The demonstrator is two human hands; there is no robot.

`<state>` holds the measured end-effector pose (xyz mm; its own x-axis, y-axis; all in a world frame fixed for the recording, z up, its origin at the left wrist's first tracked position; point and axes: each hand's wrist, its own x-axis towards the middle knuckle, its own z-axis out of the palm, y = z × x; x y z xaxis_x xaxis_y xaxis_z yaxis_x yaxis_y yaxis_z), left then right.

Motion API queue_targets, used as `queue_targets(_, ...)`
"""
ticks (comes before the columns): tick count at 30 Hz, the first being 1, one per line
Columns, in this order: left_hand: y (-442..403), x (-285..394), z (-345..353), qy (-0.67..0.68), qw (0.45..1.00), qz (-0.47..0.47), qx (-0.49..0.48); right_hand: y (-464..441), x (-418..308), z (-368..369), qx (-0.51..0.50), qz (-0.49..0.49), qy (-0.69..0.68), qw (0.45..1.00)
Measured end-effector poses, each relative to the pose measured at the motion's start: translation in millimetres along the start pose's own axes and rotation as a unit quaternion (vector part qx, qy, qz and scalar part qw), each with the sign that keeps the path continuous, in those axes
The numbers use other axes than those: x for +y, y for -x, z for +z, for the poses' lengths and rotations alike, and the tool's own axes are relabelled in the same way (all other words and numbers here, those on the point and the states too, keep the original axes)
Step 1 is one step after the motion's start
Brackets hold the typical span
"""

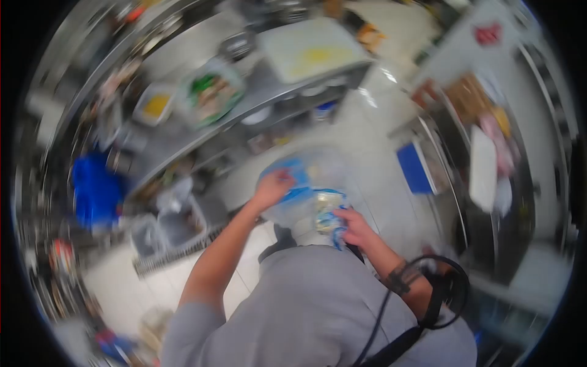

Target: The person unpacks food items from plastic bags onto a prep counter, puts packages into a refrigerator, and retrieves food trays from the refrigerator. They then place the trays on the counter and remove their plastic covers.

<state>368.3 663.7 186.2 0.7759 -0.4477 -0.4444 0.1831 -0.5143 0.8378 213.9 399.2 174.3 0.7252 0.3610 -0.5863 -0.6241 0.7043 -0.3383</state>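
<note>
In front of my body, my left hand (pixel 275 188) is closed at the edge of a light-blue packet (pixel 297 177), its fingertips blurred. My right hand (pixel 354 227) grips a blue and clear plastic bag (pixel 328 211) with pale contents. Behind both packets is a large translucent container (pixel 327 165), its outline smeared by motion. The two hands are apart, with the packets between them.
A steel counter (pixel 177 144) runs along the upper left, bearing a white cutting board (pixel 312 50), a green-and-pink food tray (pixel 214 95) and a yellow-filled container (pixel 156 106). Grey bins (pixel 183 223) stand lower left. A blue-sided box (pixel 414 168) is at right.
</note>
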Motion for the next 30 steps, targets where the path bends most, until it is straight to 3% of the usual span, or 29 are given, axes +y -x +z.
queue_targets(1, -20.8, -32.5, -7.0, -0.001, 0.998, 0.047, 0.052, -1.3, 9.2, 0.5, -0.004, -0.02, -0.012, 1.0)
queue_targets(2, -24.4, -27.2, -20.3, 0.07, 0.996, 0.047, 0.039, 6.4, 15.2, 12.6, 0.015, -0.051, 0.0, 0.999)
queue_targets(3, -30.0, -19.5, -29.5, 0.071, 0.997, -0.005, 0.031, 14.8, 21.0, 21.6, 0.038, -0.08, 0.009, 0.996)
queue_targets(5, -40.8, -10.7, -38.8, 0.076, 0.997, -0.012, 0.004, 22.3, 42.0, 31.0, 0.066, -0.148, -0.05, 0.985)
queue_targets(7, -57.5, -14.9, -36.6, 0.016, 0.999, 0.039, 0.018, 43.5, 61.9, 28.4, 0.062, -0.197, -0.089, 0.974)
queue_targets(11, -119.0, -21.3, -114.1, -0.167, 0.965, 0.18, 0.095, 28.1, 95.5, 55.4, 0.104, -0.314, -0.164, 0.929)
queue_targets(13, -160.7, -61.0, -131.8, -0.141, 0.959, 0.232, 0.084, 41.3, 126.4, 53.1, 0.102, -0.333, -0.252, 0.903)
queue_targets(15, -189.6, -88.4, -152.5, -0.122, 0.977, 0.169, -0.03, 40.4, 141.0, 61.2, 0.15, -0.372, -0.288, 0.869)
queue_targets(18, -226.3, -143.0, -163.4, -0.098, 0.98, -0.032, -0.17, 19.8, 139.8, 55.9, 0.162, -0.358, -0.31, 0.866)
queue_targets(20, -183.2, -171.7, -165.0, -0.132, 0.97, -0.102, -0.177, 24.8, 139.6, 60.2, 0.145, -0.365, -0.323, 0.861)
queue_targets(22, -151.9, -223.2, -151.8, -0.109, 0.952, -0.237, -0.162, 27.8, 143.6, 61.0, 0.154, -0.369, -0.32, 0.859)
queue_targets(23, -149.4, -263.7, -136.3, -0.167, 0.929, -0.244, -0.222, 24.7, 147.1, 56.6, 0.151, -0.358, -0.316, 0.866)
queue_targets(25, -107.0, -285.1, -122.8, -0.391, 0.827, -0.147, -0.376, 2.1, 155.9, 42.6, 0.097, -0.395, -0.299, 0.863)
queue_targets(27, -51.4, -277.5, -98.7, -0.445, 0.802, 0.043, -0.397, 12.1, 155.6, 58.5, 0.118, -0.35, -0.323, 0.872)
queue_targets(28, -30.1, -279.9, -87.3, -0.436, 0.807, 0.076, -0.392, 13.9, 158.6, 58.9, 0.114, -0.343, -0.323, 0.875)
queue_targets(29, -1.7, -215.9, -80.5, -0.44, 0.781, 0.107, -0.43, 16.8, 160.7, 59.8, 0.11, -0.336, -0.323, 0.878)
queue_targets(30, -3.3, -236.9, -77.4, -0.435, 0.797, 0.111, -0.404, 19.5, 160.6, 63.2, 0.126, -0.325, -0.304, 0.887)
